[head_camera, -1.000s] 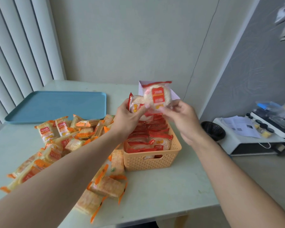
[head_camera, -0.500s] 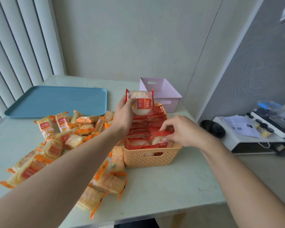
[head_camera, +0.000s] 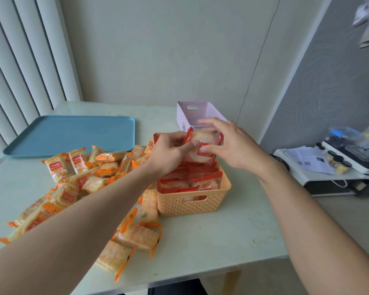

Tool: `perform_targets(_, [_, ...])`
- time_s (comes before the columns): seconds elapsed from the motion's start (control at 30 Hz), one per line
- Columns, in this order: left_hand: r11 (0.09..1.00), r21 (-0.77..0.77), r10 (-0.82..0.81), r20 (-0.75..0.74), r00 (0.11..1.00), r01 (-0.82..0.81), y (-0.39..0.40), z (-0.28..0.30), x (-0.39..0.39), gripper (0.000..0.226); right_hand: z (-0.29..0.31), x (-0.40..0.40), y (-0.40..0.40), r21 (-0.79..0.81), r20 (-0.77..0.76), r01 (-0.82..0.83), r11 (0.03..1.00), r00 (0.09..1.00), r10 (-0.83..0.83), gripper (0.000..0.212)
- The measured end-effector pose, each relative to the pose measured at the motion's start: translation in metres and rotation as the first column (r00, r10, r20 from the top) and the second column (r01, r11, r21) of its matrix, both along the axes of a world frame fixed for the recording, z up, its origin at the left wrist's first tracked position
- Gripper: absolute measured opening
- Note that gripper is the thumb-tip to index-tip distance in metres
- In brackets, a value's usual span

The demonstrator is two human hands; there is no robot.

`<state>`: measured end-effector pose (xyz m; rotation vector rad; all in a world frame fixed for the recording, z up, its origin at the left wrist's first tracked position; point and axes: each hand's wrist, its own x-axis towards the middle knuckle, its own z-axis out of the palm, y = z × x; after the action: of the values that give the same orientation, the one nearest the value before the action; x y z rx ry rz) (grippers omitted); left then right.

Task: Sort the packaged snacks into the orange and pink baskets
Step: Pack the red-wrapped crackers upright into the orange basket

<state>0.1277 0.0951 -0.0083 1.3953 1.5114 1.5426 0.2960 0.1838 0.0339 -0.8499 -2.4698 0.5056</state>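
An orange basket [head_camera: 192, 204] stands near the table's middle, filled with several red-edged snack packs [head_camera: 179, 184]. Above its far end both hands meet on one red-edged snack pack [head_camera: 200, 145]. My left hand [head_camera: 168, 154] holds its left side, and my right hand [head_camera: 228, 143] pinches its right side from above. The pink basket [head_camera: 195, 112] stands just behind, partly hidden by my right hand. A heap of orange-edged snack packs [head_camera: 83, 177] lies on the table to the left of the orange basket.
A blue tray [head_camera: 73, 135] lies at the back left of the pale green table [head_camera: 222, 237]. Vertical blinds hang at the left. To the right, past the table edge, a low white stand [head_camera: 328, 173] carries papers and small jars.
My right hand has risen from the orange basket's front and joined my left hand on the raised red-edged pack. My left hand stays above the basket's far end.
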Motion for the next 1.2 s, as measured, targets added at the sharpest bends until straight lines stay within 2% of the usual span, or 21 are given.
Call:
perform_targets(0.07, [0.998, 0.006, -0.056, -0.123, 0.991, 0.057, -0.002, -0.001, 0.0, 0.011, 0.001, 0.006, 0.001, -0.004, 0.017, -0.036, 0.999, 0.999, 0.036, 0.056])
perform_targets(0.13, [0.995, -0.018, -0.097, -0.266, 0.959, 0.096, -0.009, 0.001, -0.002, 0.025, 0.003, 0.017, 0.002, -0.079, 0.022, -0.091, 0.993, 0.995, 0.093, 0.07])
perform_targets(0.17, [0.994, -0.051, -0.104, -0.353, 0.93, 0.092, -0.013, 0.001, -0.003, 0.04, 0.003, 0.023, 0.001, -0.127, 0.004, -0.124, 0.984, 0.992, 0.126, 0.079])
perform_targets(0.23, [0.987, -0.157, -0.126, -0.562, 0.818, 0.045, -0.018, -0.003, -0.013, 0.079, -0.002, 0.031, -0.001, -0.204, -0.05, -0.157, 0.966, 0.988, 0.149, 0.083])
perform_targets(0.27, [0.974, -0.225, -0.163, -0.659, 0.734, 0.015, -0.019, -0.006, -0.019, 0.091, -0.007, 0.032, -0.002, -0.224, -0.08, -0.165, 0.961, 0.985, 0.15, 0.073])
perform_targets(0.33, [0.934, -0.356, -0.297, -0.754, 0.586, 0.015, -0.019, -0.014, -0.029, 0.098, -0.023, 0.031, -0.006, -0.267, -0.097, -0.164, 0.95, 0.985, 0.143, 0.045])
perform_targets(0.37, [0.909, -0.414, -0.364, -0.748, 0.555, 0.038, -0.019, -0.017, -0.032, 0.096, -0.031, 0.029, -0.007, -0.286, -0.075, -0.146, 0.947, 0.989, 0.129, 0.038])
perform_targets(0.43, [0.868, -0.489, -0.445, -0.691, 0.57, 0.085, -0.021, -0.016, -0.036, 0.094, -0.041, 0.027, -0.009, -0.25, 0.03, -0.095, 0.963, 0.994, 0.106, 0.035])
perform_targets(0.5, [0.846, -0.52, -0.478, -0.642, 0.599, 0.118, -0.023, -0.011, -0.039, 0.094, -0.045, 0.026, -0.01, -0.087, 0.165, -0.013, 0.996, 0.986, 0.027, 0.036])
perform_targets(0.6, [0.822, -0.554, -0.509, -0.606, 0.611, 0.135, -0.025, -0.007, -0.045, 0.094, -0.045, 0.027, -0.015, 0.059, 0.241, 0.036, 0.998, 0.969, -0.05, 0.032])
perform_targets(0.7, [0.826, -0.548, -0.503, -0.608, 0.615, 0.133, -0.023, -0.008, -0.045, 0.087, -0.041, 0.029, -0.012, 0.138, 0.422, -0.035, 0.99, 0.906, -0.027, 0.019])
perform_targets(0.77, [0.847, -0.512, -0.483, -0.634, 0.604, 0.139, -0.022, -0.013, -0.046, 0.082, -0.034, 0.03, -0.01, 0.139, 0.554, -0.031, 0.99, 0.831, -0.052, 0.034])
perform_targets(0.8, [0.859, -0.493, -0.47, -0.65, 0.597, 0.139, -0.021, -0.015, -0.046, 0.079, -0.031, 0.028, -0.011, 0.151, 0.565, -0.021, 0.988, 0.822, -0.069, 0.039])
perform_targets(0.87, [0.88, -0.457, -0.437, -0.674, 0.595, 0.129, -0.02, -0.019, -0.044, 0.072, -0.03, 0.021, -0.016, 0.202, 0.465, -0.026, 0.979, 0.882, -0.072, 0.031])
perform_targets(0.93, [0.895, -0.433, -0.408, -0.692, 0.596, 0.11, -0.019, -0.02, -0.041, 0.07, -0.036, 0.012, -0.025, 0.142, 0.371, -0.06, 0.988, 0.929, 0.003, 0.044])
perform_targets(1.0, [0.902, -0.421, -0.39, -0.711, 0.585, 0.09, -0.019, -0.021, -0.038, 0.074, -0.042, 0.007, -0.034, 0.01, 0.452, -0.095, 0.995, 0.888, 0.08, 0.052])
perform_targets(1.07, [0.896, -0.437, -0.399, -0.722, 0.565, 0.074, -0.019, -0.023, -0.037, 0.079, -0.047, 0.01, -0.039, -0.065, 0.551, -0.103, 0.993, 0.826, 0.122, 0.046])
perform_targets(1.1, [0.889, -0.453, -0.413, -0.725, 0.552, 0.071, -0.02, -0.023, -0.037, 0.08, -0.045, 0.012, -0.042, -0.08, 0.559, -0.078, 0.994, 0.822, 0.109, 0.041])
perform_targets(1.13, [0.88, -0.471, -0.425, -0.721, 0.548, 0.063, -0.019, -0.024, -0.037, 0.081, -0.04, 0.013, -0.043, -0.072, 0.544, -0.056, 0.996, 0.835, 0.086, 0.035])
perform_targets(1.2, [0.88, -0.473, -0.393, -0.7, 0.597, 0.025, -0.019, -0.023, -0.035, 0.075, -0.03, 0.006, -0.038, 0.039, 0.468, -0.006, 0.999, 0.884, -0.013, 0.033])
